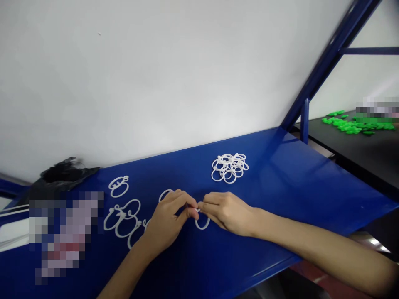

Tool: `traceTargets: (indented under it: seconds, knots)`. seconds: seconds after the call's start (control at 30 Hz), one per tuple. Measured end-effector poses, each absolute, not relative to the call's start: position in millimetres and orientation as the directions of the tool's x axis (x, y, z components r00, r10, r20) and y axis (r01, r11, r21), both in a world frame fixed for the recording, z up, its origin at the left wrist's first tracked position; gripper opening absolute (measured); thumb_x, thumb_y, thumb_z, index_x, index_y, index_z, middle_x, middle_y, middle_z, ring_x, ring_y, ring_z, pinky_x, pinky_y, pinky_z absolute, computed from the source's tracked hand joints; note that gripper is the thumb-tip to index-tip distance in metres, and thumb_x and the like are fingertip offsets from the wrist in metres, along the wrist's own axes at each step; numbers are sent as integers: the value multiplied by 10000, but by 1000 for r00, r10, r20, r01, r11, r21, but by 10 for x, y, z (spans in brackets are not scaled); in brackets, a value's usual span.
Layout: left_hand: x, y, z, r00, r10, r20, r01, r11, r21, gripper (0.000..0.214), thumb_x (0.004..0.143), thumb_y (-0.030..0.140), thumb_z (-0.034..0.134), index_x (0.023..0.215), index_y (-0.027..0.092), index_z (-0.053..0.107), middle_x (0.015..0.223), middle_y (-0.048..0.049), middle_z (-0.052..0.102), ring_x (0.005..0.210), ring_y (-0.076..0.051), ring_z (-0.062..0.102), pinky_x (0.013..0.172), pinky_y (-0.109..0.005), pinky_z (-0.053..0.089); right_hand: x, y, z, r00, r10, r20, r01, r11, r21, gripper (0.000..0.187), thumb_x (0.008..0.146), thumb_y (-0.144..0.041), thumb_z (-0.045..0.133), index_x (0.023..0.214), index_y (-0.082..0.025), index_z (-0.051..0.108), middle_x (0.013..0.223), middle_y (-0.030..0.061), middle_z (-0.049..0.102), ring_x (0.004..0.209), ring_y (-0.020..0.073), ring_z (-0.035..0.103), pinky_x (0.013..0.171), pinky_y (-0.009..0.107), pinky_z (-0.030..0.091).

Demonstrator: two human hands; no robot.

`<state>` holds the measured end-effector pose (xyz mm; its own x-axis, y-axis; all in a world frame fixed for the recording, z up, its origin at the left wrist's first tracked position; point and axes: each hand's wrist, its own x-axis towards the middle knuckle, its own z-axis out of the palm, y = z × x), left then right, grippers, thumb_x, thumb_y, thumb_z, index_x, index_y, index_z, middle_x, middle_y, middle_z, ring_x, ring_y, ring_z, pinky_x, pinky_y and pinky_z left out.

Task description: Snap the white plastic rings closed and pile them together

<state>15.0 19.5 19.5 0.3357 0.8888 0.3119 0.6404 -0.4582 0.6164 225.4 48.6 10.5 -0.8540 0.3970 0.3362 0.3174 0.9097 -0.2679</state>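
Note:
Between my two hands is a white plastic ring (202, 224), its lower curve showing below the fingertips. The fingers of my left hand (168, 216) pinch its upper edge at a small white part. My right hand (227, 211) is closed on the same ring from the other side, with its fingertips almost touching the left ones. Several loose white rings with small knobs (126, 224) lie left of my left hand, some partly hidden beneath it. Farther back on the right, a heap of similar white rings (230, 168) rests on the blue table.
The blue table (264, 182) meets a pale wall. A black plastic bag (67, 172) sits at the back left, near a blurred-out area. Blue metal posts (324, 62) rise at the right. Beyond them, several bright green pieces (352, 124) lie on a black table (370, 151).

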Motion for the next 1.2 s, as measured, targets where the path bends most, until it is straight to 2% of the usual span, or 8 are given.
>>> traceTargets:
  seconds: [0.07, 0.17, 0.3, 0.43, 0.57, 0.73, 0.93, 1.2]
  knots:
    - [108, 214, 181, 308, 901, 306, 718, -431, 547, 145, 927, 341, 569, 856, 247, 654, 795, 34, 681, 781, -162, 618, 756, -300, 459, 2248, 507, 110, -826, 428, 368, 346, 899, -269, 328, 1055, -222, 337, 1090, -113, 644, 850, 80, 650, 751, 161, 592, 663, 279, 484]
    - [-3, 268, 165, 239, 935, 263, 878, -324, 353, 271, 929, 467, 555, 1031, 235, 649, 892, -10, 698, 863, -223, 631, 815, -377, 453, 2296, 614, 141, -710, 533, 460, 446, 846, -291, 298, 1052, -300, 396, 1180, -138, 611, 930, 85, 686, 812, 163, 630, 699, 280, 500]
    - [-169, 330, 186, 122, 982, 148, 986, -137, 96, 413, 936, 541, 496, 1100, 189, 636, 1015, -89, 703, 1011, -312, 614, 869, -464, 435, 2502, 895, 230, -439, 740, 509, 730, 624, -279, 231, 1020, -313, 469, 981, -165, 642, 868, 55, 699, 739, 159, 627, 668, 280, 454]
    - [-217, 333, 204, 115, 992, 46, 991, -118, 57, 434, 928, 527, 485, 1167, 192, 622, 1112, -111, 678, 1083, -327, 583, 902, -484, 437, 2742, 1156, 303, -244, 798, 551, 927, 359, -110, 169, 958, -273, 551, 911, -164, 671, 863, 66, 687, 739, 182, 588, 701, 315, 385]
    - [-176, 284, 207, 176, 984, -10, 978, -174, 119, 408, 921, 445, 491, 1224, 202, 612, 1135, -108, 655, 1101, -307, 574, 962, -495, 427, 2858, 1251, 286, -196, 824, 532, 966, 256, -39, 189, 938, -292, 572, 893, -162, 703, 891, 86, 669, 773, 200, 566, 709, 321, 345]
    - [-192, 207, 220, 330, 943, -29, 918, -314, 240, 530, 869, 366, 554, 1388, 268, 519, 1206, -77, 603, 1135, -279, 553, 1019, -481, 422, 2850, 1237, 237, -239, 820, 521, 955, 295, -26, 227, 950, -313, 560, 921, -166, 731, 911, 93, 665, 795, 212, 547, 710, 329, 347]
    - [-160, 205, 215, 417, 909, -19, 873, -395, 286, 426, 934, 258, 461, 1340, 350, 551, 1151, -36, 604, 1068, -233, 574, 974, -448, 449, 2728, 1129, 256, -317, 728, 608, 907, 419, -29, 258, 978, -321, 529, 957, -162, 732, 938, 106, 670, 851, 239, 526, 739, 355, 389]
    - [-70, 189, 229, 518, 854, 45, 791, -498, 356, 428, 922, 164, 477, 1314, 306, 575, 1137, -31, 636, 1054, -208, 587, 1037, -428, 442, 2413, 802, 203, -692, 542, 477, 524, 831, -184, 252, 1004, -291, 495, 1040, -151, 701, 968, 95, 654, 875, 207, 541, 815, 355, 474]
